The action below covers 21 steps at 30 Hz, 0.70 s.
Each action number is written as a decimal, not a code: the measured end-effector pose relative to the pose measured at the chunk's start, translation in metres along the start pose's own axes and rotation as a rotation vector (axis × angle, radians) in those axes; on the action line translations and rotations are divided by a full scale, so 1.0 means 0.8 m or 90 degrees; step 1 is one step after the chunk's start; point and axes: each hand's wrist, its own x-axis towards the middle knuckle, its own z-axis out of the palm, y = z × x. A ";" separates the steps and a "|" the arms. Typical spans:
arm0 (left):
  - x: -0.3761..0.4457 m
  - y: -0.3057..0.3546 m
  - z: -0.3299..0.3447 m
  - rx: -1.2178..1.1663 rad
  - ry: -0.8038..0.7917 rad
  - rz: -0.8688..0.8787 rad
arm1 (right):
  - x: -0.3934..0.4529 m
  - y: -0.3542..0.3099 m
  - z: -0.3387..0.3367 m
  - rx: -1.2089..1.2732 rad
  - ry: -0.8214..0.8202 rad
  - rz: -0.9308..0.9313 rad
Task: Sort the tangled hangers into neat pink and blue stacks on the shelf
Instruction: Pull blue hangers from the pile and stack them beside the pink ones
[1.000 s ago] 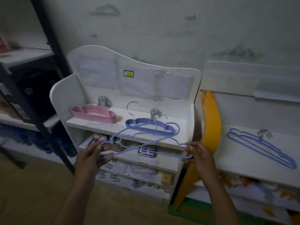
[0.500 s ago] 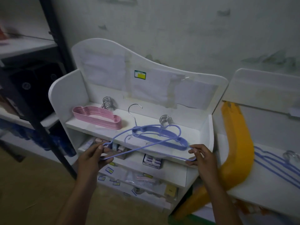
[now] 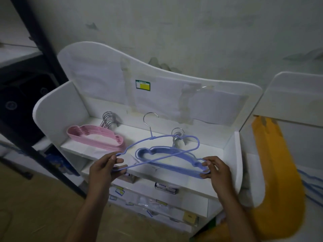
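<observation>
Blue hanger point(image 3: 162, 145) was carried forward over the last second and hung directly above the blue stack point(image 3: 167, 160) on the shelf point(image 3: 97, 150). Left hand point(image 3: 106, 166) and right hand point(image 3: 215, 169) each pinched one end. Pink stack point(image 3: 96, 137) untouched; placement judged imminent.

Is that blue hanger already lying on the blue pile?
No. The thin blue wire hanger is held above the blue hanger stack by both hands.

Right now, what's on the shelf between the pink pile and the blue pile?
In the head view, bare white shelf lies between the pink pile and the blue pile. The held blue hanger crosses above that gap.
</observation>
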 end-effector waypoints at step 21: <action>0.069 -0.049 0.049 0.081 -0.086 -0.075 | 0.036 0.029 -0.008 -0.354 0.035 -0.041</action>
